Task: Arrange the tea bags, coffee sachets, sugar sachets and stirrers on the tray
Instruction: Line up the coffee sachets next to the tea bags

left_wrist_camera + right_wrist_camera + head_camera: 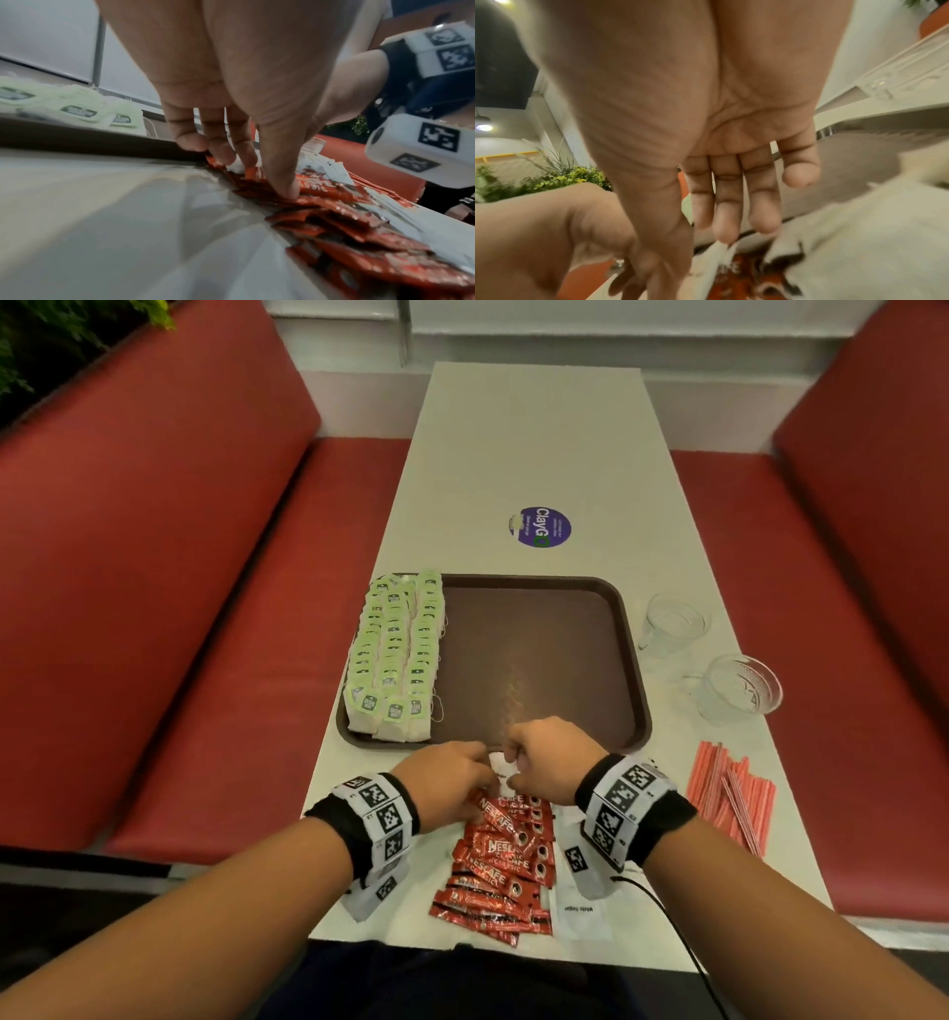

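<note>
The brown tray (534,649) holds rows of green-tagged tea bags (398,654) along its left side. In front of it lies a pile of red coffee sachets (503,860), with white sugar sachets (580,911) to their right. My left hand (452,783) grips the far end of the coffee pile, thumb (280,178) pressed on top and fingers (218,148) curled behind. My right hand (549,757) pinches one white sugar sachet (502,768) at the tray's near rim, its fingers (731,203) pointing down onto it. Red striped stirrers (729,793) lie on the table at the right.
Two clear glass cups (672,621) (739,685) stand right of the tray. A round purple sticker (542,527) is on the white table (534,444) beyond it. Red bench seats (205,634) flank both sides. The tray's middle and right are bare.
</note>
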A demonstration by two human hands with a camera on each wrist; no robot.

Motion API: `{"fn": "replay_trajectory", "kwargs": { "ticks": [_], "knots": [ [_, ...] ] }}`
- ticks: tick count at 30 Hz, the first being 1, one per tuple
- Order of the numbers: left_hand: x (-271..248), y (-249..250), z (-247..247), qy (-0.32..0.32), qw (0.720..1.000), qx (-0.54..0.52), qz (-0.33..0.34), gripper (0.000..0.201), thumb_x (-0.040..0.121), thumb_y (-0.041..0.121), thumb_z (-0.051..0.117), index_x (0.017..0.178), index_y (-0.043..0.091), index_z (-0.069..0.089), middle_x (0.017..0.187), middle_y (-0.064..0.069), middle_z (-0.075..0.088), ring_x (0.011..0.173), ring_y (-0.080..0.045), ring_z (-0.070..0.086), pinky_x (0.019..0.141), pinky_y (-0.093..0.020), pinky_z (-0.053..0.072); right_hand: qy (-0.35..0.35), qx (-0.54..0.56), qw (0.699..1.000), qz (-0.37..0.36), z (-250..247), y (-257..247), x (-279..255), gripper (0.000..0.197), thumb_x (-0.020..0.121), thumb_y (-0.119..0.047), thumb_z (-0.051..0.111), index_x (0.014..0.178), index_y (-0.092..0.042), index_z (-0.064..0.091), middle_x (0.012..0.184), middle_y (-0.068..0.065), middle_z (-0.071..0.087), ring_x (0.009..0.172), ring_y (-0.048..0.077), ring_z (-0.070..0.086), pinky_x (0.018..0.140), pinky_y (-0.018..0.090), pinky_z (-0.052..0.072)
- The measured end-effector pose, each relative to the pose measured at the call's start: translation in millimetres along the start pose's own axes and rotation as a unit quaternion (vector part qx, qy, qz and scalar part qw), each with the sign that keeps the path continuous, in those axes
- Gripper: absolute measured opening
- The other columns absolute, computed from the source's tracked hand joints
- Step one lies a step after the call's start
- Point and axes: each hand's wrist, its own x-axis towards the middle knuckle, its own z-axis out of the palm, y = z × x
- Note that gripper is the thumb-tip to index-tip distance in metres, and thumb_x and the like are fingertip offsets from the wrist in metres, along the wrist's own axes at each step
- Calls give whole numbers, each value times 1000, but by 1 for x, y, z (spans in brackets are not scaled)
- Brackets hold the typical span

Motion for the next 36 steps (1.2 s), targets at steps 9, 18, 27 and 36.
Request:
{"fn": "replay_trajectory", "kwargs": {
  "ticks": [9,18,27,36],
  "knots": [
    [-3,2,-8,46,997,-29,-48,11,85,35,71,91,29,65,93,11,65,89,-12,59,77,-28,46,14,15,999,-40,16,6,-24,34,80,-51,74,104,-27,72,98,-10,66,93,12,60,82,33,51],
    [-1,18,-2,50,990,-32,-129,29,83,54,69,88,25,70,82,10,68,78,-10,63,68,-26,48,46,41,998,9,6,16,-32,4,97,-25,56,95,-22,58,97,2,68,88,22,63,79,37,54],
    [3,29,14,-51,998,10,-36,19,78,43,75,89,30,65,88,12,61,80,-10,57,70,-27,47,49,112,992,20,9,23,-32,13,95,-9,44,94,-20,36,74,-1,52,69,22,52,57,32,34],
    [7,10,-9,6,999,-26,-30,10,85,38,69,83,30,63,81,14,64,78,-8,59,70,-27,46,5,117,991,-59,8,25,-31,20,82,-36,76,93,-22,70,88,-5,69,82,13,63,73,30,50]
  ]
}}
